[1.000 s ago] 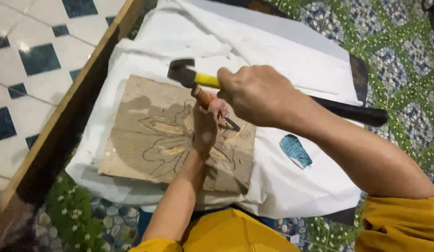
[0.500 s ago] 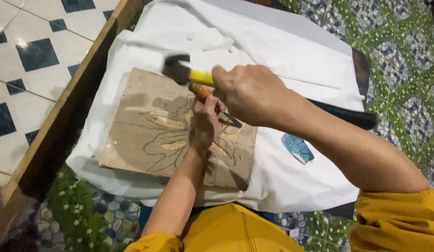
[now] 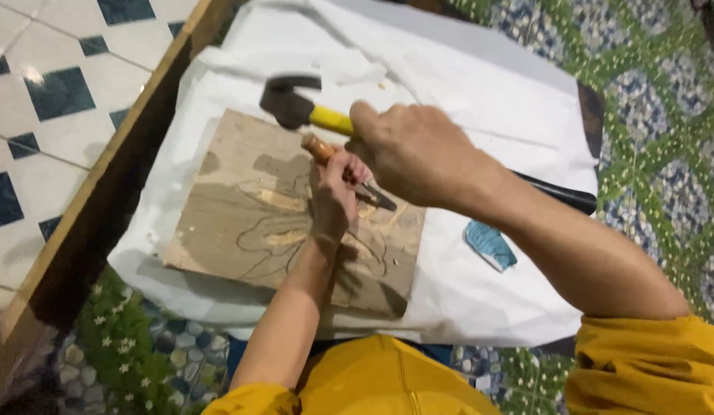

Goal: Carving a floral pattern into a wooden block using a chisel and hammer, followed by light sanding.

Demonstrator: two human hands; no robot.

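head view, left hand: my left hand (image 3: 332, 201) is wrapped tight round the chisel (image 3: 348, 173), sitting about dead centre of the board. Fingers closed on the shaft, wooden butt poking out toward 11 o'clock, steel tip pointing toward 4 o'clock.

head view, right hand: my right hand (image 3: 417, 154) is clamped on the hammer (image 3: 295, 105), choked up on the yellow part of the handle. The dark head hangs just off the chisel butt at about 10 o'clock from it, not touching as far as I can see.

board: the wooden board (image 3: 242, 207) lies flat on the white cloth (image 3: 480, 92), flower outline drawn on it, a few pale cut patches already showing near my left hand.

chisel tip: it's down on the wood at 3 o'clock from my left hand, right at the edge of a pale cut. Can't tell how deep it sits, my wrist covers part of it.

how I'd do this bit: I reckon short light taps, hammer face square on the butt, chisel kept at a low slant so it shaves rather than digs. Left heel planted on the board to stop it sliding on the cloth.

watch out: knuckles sit close under the butt, so a glancing hit would probably land on them.

other stuff: a blue scrap (image 3: 489, 244) lies on the cloth at 3 o'clock, well apart from the board; a wooden frame edge (image 3: 103, 184) runs along 9 o'clock.
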